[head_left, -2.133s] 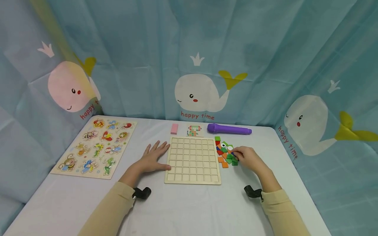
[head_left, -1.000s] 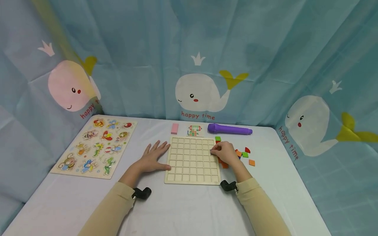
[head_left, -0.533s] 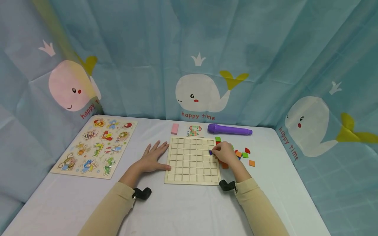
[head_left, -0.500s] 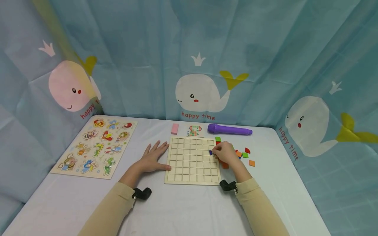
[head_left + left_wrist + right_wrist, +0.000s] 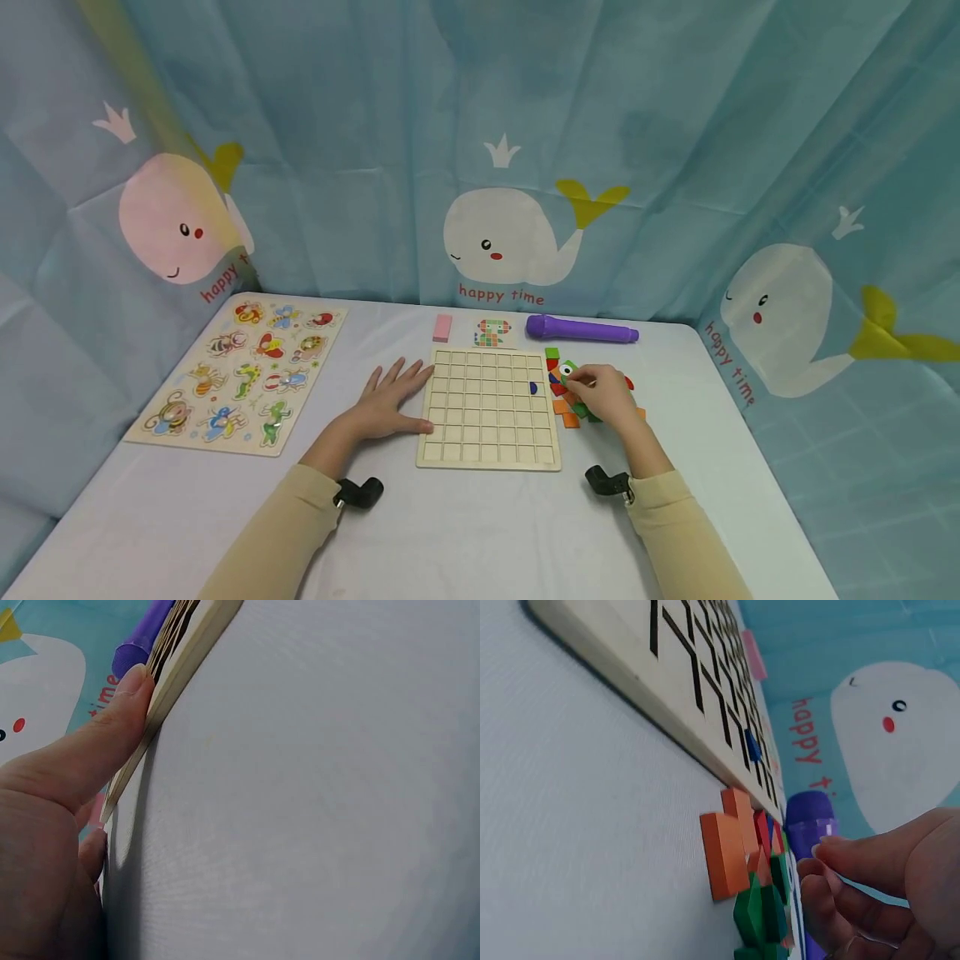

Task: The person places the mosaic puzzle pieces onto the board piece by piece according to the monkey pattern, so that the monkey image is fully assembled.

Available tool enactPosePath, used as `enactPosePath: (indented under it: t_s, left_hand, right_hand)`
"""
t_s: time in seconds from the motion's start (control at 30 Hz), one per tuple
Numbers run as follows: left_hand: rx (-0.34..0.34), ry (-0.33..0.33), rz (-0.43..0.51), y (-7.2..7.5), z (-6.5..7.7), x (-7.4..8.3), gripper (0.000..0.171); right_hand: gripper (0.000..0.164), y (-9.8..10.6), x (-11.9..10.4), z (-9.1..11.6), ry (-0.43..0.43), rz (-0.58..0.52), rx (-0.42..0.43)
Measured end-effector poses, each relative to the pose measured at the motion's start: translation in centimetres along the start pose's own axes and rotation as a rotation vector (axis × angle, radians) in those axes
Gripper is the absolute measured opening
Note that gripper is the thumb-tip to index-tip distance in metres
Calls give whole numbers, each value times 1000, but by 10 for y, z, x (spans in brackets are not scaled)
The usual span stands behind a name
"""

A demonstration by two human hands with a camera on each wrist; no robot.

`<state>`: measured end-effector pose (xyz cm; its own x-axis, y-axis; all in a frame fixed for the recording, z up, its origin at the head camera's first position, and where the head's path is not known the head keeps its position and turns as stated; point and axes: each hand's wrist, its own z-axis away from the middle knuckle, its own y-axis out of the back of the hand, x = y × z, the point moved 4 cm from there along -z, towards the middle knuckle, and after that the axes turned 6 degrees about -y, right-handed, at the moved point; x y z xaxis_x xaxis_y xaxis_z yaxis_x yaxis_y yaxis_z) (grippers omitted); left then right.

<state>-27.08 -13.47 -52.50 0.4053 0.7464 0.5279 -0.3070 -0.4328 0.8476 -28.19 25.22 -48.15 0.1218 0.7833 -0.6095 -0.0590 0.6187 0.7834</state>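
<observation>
A pale wooden grid board (image 5: 487,460) lies in the middle of the table. My left hand (image 5: 386,408) is spread at its left side, the thumb touching the edge; the left wrist view shows that thumb (image 5: 131,694) against the board's rim. A dark blue half-round piece (image 5: 533,388) sits on the board near its right side, also seen as a small blue piece (image 5: 752,745) in the right wrist view. Over the pile of coloured tiles (image 5: 572,420), my right hand (image 5: 607,396) has thumb and forefinger close together; I cannot tell whether they pinch a piece.
A board of insect pictures (image 5: 240,375) lies to the left. Behind the grid board are a pink block (image 5: 442,327), a pattern card (image 5: 492,332) and a purple microphone-shaped toy (image 5: 582,328). A whale-print curtain (image 5: 360,233) hangs behind the table.
My right hand went from the pile to the board with the blue half-round piece, let it go there and moved back right over the tiles. My left hand has stayed put.
</observation>
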Motion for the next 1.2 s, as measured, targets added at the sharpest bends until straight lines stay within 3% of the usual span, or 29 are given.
enactPosePath:
  t_s: [0.4,0.93,1.2]
  left_hand:
    - [-5,-12,-2,0,0,0,107]
    - [16,-15,8,2,1,-1,106]
    - [3,-16,12,1,1,1,107]
  right_hand:
    - [30,-3,13,4,0,124,-23]
    - [31,-1,7,-3,-148,219,-85]
    - [27,7,11,-6,-285,27,-124]
